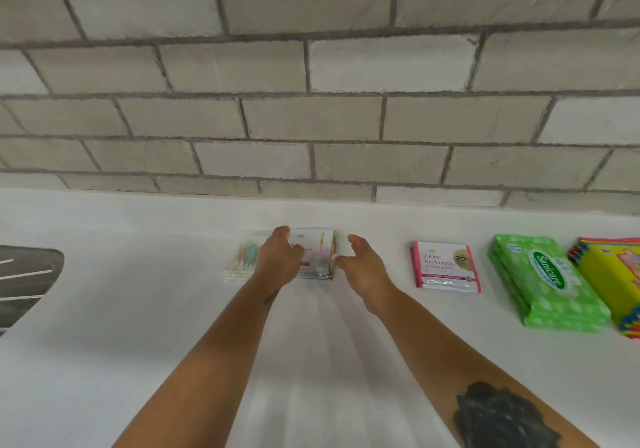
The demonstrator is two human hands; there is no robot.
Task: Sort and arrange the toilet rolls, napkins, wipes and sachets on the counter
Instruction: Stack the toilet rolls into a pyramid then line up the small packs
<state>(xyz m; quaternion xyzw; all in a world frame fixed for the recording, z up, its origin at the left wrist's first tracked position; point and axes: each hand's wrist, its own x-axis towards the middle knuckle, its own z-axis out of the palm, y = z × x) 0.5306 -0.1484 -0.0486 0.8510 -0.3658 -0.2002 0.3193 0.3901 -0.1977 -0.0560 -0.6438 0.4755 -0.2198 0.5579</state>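
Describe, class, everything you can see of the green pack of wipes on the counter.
The green pack of wipes is a flat, soft-looking plastic packet, bright green with pale patterning and a dark green oval label reading "Sanicare". It seems to be a stack of several packs, judging by the layered edges. It lies flat on the white counter, angled, right of the pink Dove sachets and apart from them. A colourful yellow packet sits close on its right. Neither hand touches it.

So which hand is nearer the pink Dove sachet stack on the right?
Right. The right hand hovers just left of the pink Dove sachet stack; the left hand lies farther left, on the gold sachet stack.
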